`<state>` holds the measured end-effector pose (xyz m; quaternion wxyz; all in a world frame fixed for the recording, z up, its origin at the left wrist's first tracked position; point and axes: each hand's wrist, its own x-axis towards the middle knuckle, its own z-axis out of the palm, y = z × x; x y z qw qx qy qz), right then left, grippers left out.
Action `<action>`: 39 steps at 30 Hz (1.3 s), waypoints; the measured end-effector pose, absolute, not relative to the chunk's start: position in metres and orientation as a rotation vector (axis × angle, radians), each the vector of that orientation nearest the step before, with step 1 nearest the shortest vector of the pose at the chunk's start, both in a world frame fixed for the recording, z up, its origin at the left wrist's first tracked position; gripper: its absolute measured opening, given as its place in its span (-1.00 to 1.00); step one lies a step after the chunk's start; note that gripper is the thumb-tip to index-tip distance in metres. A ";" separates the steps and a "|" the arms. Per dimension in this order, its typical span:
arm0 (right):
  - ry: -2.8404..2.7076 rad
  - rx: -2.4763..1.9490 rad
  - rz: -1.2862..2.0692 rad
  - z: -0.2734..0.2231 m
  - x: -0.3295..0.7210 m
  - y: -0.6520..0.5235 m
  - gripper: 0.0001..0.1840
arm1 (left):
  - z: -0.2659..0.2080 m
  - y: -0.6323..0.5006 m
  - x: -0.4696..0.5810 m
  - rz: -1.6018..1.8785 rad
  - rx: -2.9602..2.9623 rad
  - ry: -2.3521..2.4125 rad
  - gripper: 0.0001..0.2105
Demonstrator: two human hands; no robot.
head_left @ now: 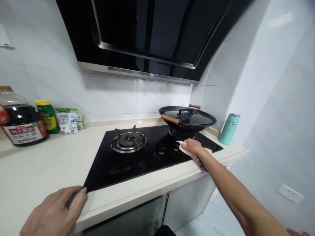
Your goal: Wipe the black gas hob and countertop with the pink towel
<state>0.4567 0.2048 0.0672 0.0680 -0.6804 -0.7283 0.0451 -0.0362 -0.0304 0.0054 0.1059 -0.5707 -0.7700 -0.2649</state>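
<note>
My right hand (193, 145) is closed on a pale pink cloth (197, 157), part of which hangs over the counter's front edge. The cloth touches or lies right beside the right knob (176, 146) of the black glass gas stove (140, 164). To its left stands the second knob (161, 149). At the stove's front left corner, my left hand (55, 208) rests on the counter, thumb apart from the fingers, holding nothing. A black wok (210, 121) with wooden handles sits on the right burner under a glass lid (187, 116).
The left burner (129, 141) is bare. A big sauce jug (24, 127), a yellow-capped green bottle (48, 118) and some packets (67, 122) stand on the left counter. A mint flask (229, 129) is at the right wall. The black range hood (152, 32) hangs above.
</note>
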 end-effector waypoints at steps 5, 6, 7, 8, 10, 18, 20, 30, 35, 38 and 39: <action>-2.250 -1.949 0.112 0.056 0.459 0.148 -0.65 | 0.012 -0.033 -0.028 -0.833 -1.697 -2.259 -0.57; -2.268 -1.920 0.128 0.054 0.460 0.136 -0.67 | 0.012 -0.033 -0.027 -0.836 -1.687 -2.247 -0.56; -2.284 -1.893 0.146 0.053 0.462 0.125 -0.68 | 0.012 -0.034 -0.026 -0.836 -1.682 -2.235 -0.57; -2.295 -1.867 0.168 0.052 0.464 0.114 -0.70 | 0.012 -0.034 -0.024 -0.831 -1.684 -2.225 -0.57; -2.312 -1.825 0.241 0.048 0.475 0.093 -0.72 | 0.012 -0.035 -0.023 -0.814 -1.708 -2.202 -0.58; -1.920 -1.816 0.750 0.030 0.554 0.040 -0.70 | 0.011 -0.036 -0.023 -0.725 -1.770 -2.132 -0.61; -1.605 -1.748 0.756 0.037 0.567 0.048 -0.63 | 0.009 -0.035 -0.025 -0.706 -1.780 -2.131 -0.61; -1.317 -1.564 0.409 0.043 0.538 0.159 -0.40 | 0.009 -0.036 -0.025 -0.711 -1.733 -2.114 -0.57; -1.321 -1.643 0.320 -0.002 0.556 0.155 -0.49 | 0.012 -0.039 -0.018 -0.739 -1.719 -2.130 -0.55; -1.324 -1.719 0.242 -0.003 0.581 0.147 -0.41 | 0.013 -0.039 -0.016 -0.710 -1.699 -2.178 -0.57; -1.319 -1.751 0.212 0.000 0.588 0.144 -0.35 | 0.013 -0.039 -0.016 -0.688 -1.692 -2.199 -0.57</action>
